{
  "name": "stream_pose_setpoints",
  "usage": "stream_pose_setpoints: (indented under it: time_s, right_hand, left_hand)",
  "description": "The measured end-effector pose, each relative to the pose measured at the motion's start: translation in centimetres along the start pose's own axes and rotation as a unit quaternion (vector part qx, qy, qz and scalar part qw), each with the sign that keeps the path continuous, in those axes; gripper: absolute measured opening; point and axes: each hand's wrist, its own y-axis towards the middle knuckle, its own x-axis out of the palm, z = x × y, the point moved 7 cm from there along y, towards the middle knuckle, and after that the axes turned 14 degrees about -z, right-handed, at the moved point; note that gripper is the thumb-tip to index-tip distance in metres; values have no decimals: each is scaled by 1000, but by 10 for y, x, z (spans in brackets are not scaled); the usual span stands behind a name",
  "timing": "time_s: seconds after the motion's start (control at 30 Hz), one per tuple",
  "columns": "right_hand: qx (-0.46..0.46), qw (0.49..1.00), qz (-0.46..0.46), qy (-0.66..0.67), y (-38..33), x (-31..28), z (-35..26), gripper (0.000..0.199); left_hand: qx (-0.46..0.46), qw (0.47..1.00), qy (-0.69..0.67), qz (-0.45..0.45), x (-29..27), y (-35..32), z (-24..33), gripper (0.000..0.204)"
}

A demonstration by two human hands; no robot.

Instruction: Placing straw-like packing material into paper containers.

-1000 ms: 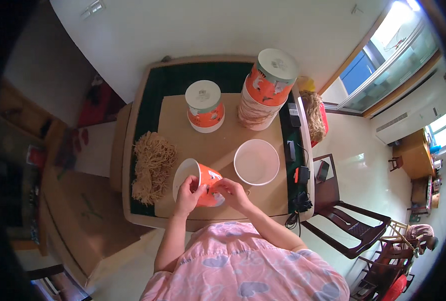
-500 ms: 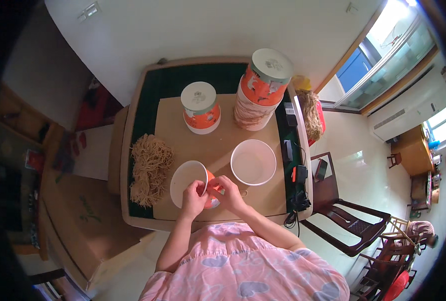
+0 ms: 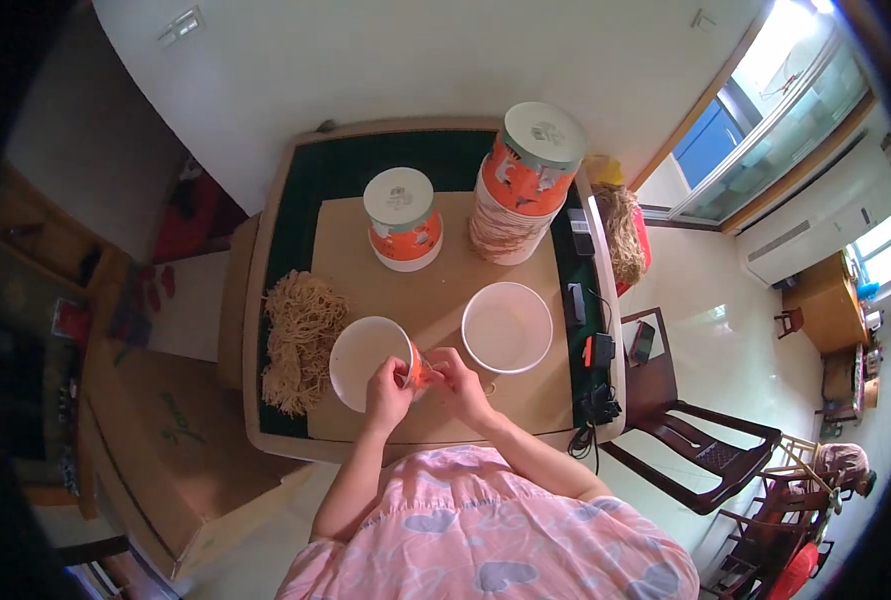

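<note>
An orange and white paper tub (image 3: pixel 358 352) is tipped with its open mouth facing up and to the left. My left hand (image 3: pixel 390 398) is closed on its rim, thumb and fingers on the wall. Against the tub's orange side my right hand (image 3: pixel 455 388) pinches something too small to make out, perhaps a strand. A second tub (image 3: pixel 508 325), white inside, stands mouth up to the right of my hands. To the left lies a bundle of tan cord strands (image 3: pixel 300 345). A small tan loop (image 3: pixel 489 388) lies beside my right hand.
Behind, one upturned tub (image 3: pixel 402 222) stands at centre and a taller stack of tubs (image 3: pixel 527 180) at right. Cardboard (image 3: pixel 435 290) covers the green tabletop. Black adapters and cables (image 3: pixel 599 350) line the right edge, with a dark wooden chair (image 3: pixel 705 450) beyond.
The tub in my left hand has shifted slightly left and turned a little. My right hand has moved slightly, its fingers still by the tub's side.
</note>
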Motion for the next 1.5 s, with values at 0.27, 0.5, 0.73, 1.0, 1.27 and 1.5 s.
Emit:
stream_pose_setpoints:
  time_s: [0.27,0.5,0.73,1.0,1.27,1.5]
  right_hand:
    - [55,997,-28,-56,3,0,10,13]
    - [-5,986,16,-163,8,-3,-5,12]
    - [-19,969,18,-245,7,0,-20,11]
    - [-19,961,11,-277,8,1,-22,11]
    - [28,943,2,-332,3,-8,-15,10]
    - [16,939,-2,-345,-3,-16,7,9]
  left_hand:
    - [2,1000,-21,-10,1,1,-1,19]
    - [5,1000,-14,-24,-1,1,5,18]
    - [4,1000,-4,-19,-1,-1,5,17]
    - [1,999,-18,-35,3,0,8,16]
    - [37,987,-109,-116,12,1,13,14]
    - [49,989,96,-97,35,13,8,11]
